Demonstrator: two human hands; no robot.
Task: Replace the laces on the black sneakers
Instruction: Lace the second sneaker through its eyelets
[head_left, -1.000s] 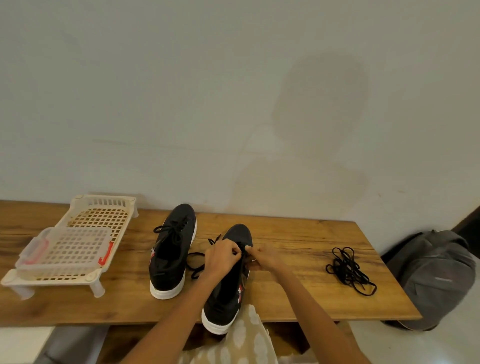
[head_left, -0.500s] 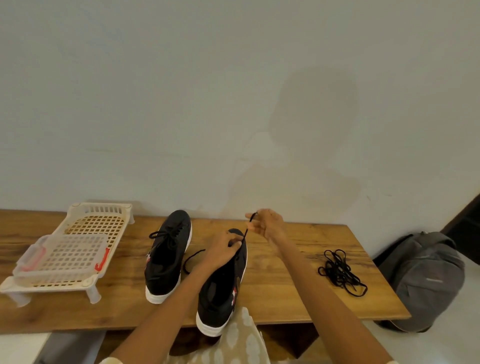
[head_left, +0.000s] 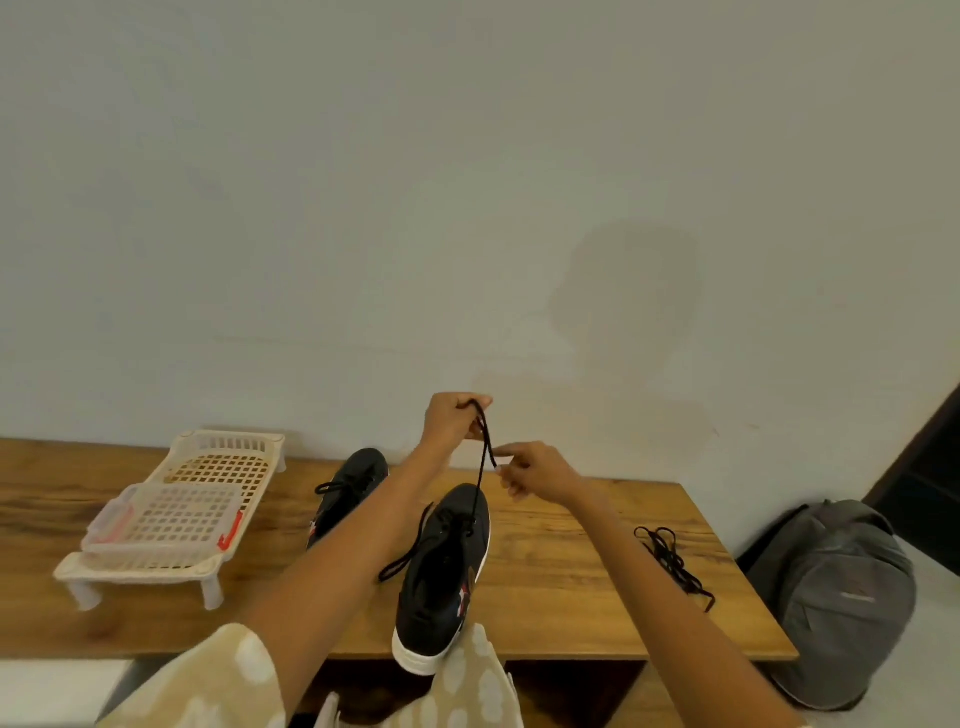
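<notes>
Your left hand fingers pinch the thin black lace taut above the near sneaker; your right hand pinches its lower stretch. That matte, white-soled shoe overhangs the grained wooden bench. Farther left: the 2nd sneaker.
</notes>
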